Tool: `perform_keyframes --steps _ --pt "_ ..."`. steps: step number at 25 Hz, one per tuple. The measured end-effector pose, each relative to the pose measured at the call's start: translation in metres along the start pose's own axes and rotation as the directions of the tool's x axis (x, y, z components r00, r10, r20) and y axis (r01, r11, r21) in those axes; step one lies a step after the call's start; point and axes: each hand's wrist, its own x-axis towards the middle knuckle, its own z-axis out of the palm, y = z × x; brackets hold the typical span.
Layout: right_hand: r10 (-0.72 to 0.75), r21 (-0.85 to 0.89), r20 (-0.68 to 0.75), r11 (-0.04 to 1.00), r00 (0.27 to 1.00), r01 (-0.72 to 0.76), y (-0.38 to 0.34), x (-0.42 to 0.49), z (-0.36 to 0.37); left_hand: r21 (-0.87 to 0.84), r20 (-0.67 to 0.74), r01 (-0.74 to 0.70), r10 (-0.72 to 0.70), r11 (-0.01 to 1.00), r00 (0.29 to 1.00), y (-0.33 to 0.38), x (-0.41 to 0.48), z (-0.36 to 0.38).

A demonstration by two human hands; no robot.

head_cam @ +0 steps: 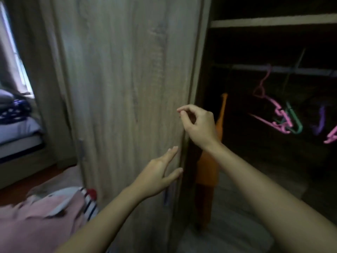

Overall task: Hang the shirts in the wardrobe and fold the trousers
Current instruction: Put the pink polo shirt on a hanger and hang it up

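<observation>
- Pink garment [36, 221] lies heaped at lower left, with a striped cloth [90, 203] against it.
- Left grip [156, 176]: released; I read straight fingers at the free edge of the wood-grain wardrobe door [127, 79].
- Right grip [198, 125]: clenched on nothing I can see, thumb tip meeting forefinger, higher up the same edge.
- Inside the wardrobe, an orange garment [207, 172] hangs beside the door.
- Further in, a pink hanger [273, 105], green hanger [295, 123] and purple hanger [321, 119] hang from the rail [255, 67].

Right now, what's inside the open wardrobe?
Bare coloured hangers on the rail, and an orange garment hanging at the left. The door covers whatever lies further left.
</observation>
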Motion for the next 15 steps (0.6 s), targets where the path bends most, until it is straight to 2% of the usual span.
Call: perform_keyframes --steps 4,6,10,12,15 --pt "0.003 -0.025 0.304 1.0 0.953 0.005 -0.022 -0.049 0.104 0.236 0.028 0.159 -0.17 0.959 0.985 -0.091 -0.093 -0.027" --pt "0.037 -0.015 0.428 0.999 0.903 -0.033 -0.03 -0.067 0.152 0.277 -0.038 0.287 -0.288 0.917 0.957 -0.133 -0.137 -0.047" --pt "0.043 0.025 0.587 0.997 0.808 -0.071 -0.05 -0.095 0.234 0.367 -0.233 0.507 -0.451 0.78 0.862 -0.206 -0.213 -0.089" --pt "0.05 0.024 0.66 0.996 0.75 -0.088 -0.058 -0.106 0.271 0.396 -0.244 0.6 -0.55 0.695 0.799 -0.235 -0.244 -0.103" --pt "0.134 -0.063 0.738 0.99 0.662 -0.13 -0.061 -0.121 0.317 0.486 -0.185 0.633 -0.637 0.602 0.748 -0.261 -0.273 -0.101"
